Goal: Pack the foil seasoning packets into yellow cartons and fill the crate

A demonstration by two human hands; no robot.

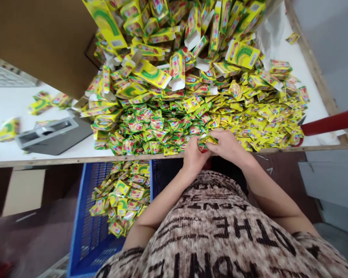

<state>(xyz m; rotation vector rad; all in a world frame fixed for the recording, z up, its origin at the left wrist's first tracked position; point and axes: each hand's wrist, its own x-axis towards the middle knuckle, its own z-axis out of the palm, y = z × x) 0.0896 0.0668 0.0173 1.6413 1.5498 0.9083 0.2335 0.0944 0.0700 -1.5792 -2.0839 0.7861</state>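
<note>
At the table's front edge my two hands meet around a small green, yellow and red carton (203,147), partly hidden by my fingers. My left hand (193,156) is closed on its left side. From the right, my right hand (229,147) pinches its yellow upper part; whether that is a sachet or part of the carton I cannot tell. Just beyond my hands lie heaped green sachets (145,121), and to the right of these, yellow sachets (261,119). Behind them rises a pile of yellow and green cartons (176,67), several with open white flaps.
A grey tape dispenser (58,133) stands on the white table (2,152) at left, near a large brown cardboard box (46,42). A red-handled tool (330,122) juts in from the right. Below the edge, a blue crate (77,220) holds filled cartons (127,193).
</note>
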